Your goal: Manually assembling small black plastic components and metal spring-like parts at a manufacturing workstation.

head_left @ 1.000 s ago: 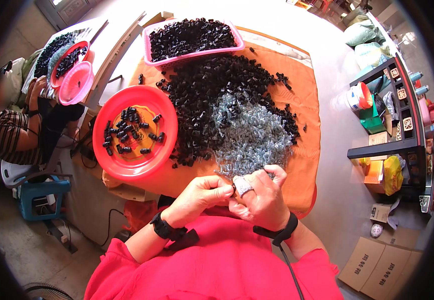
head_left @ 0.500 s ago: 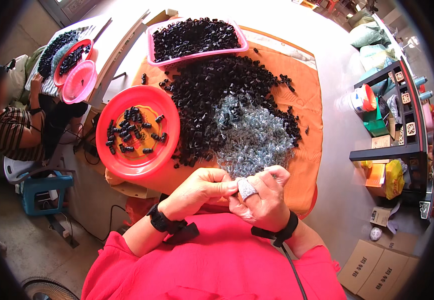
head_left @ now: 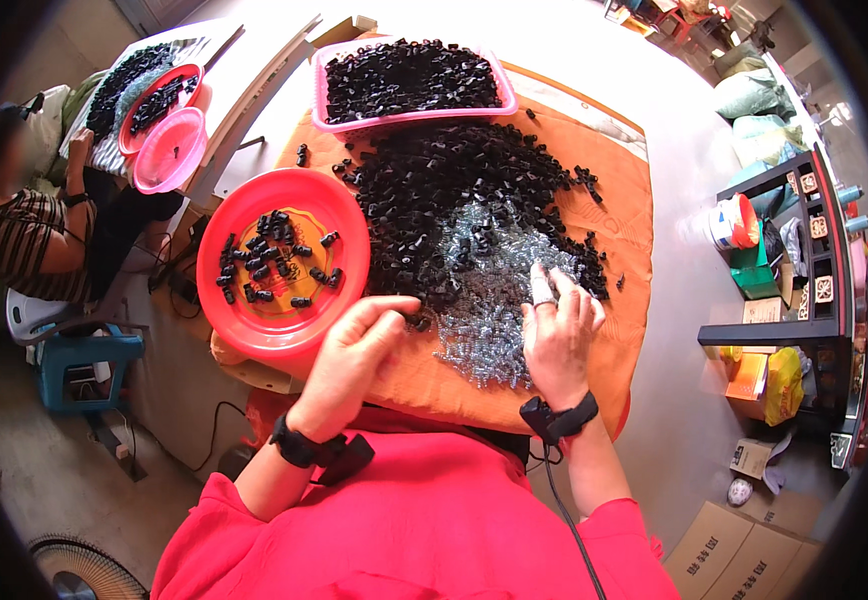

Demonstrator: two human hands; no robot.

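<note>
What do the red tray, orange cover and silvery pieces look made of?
Red tray: likely glossy plastic, from its smooth rim. Orange cover: probably matte cloth, given its rumpled surface. Silvery pieces: shiny, glinting; metal or clear plastic, can't tell.

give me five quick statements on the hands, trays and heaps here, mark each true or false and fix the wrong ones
1. The round red tray is to the left of the black heap. True.
2. The round red tray has nothing in it. False: several small black parts lie in it.
3. The right hand is at the silvery pile. True.
4. The left hand is inside the pink tray. False: the left hand is near the round red tray and the near edge of the black heap, well short of the pink tray.
5. The cloth under the heaps is orange. True.
</note>
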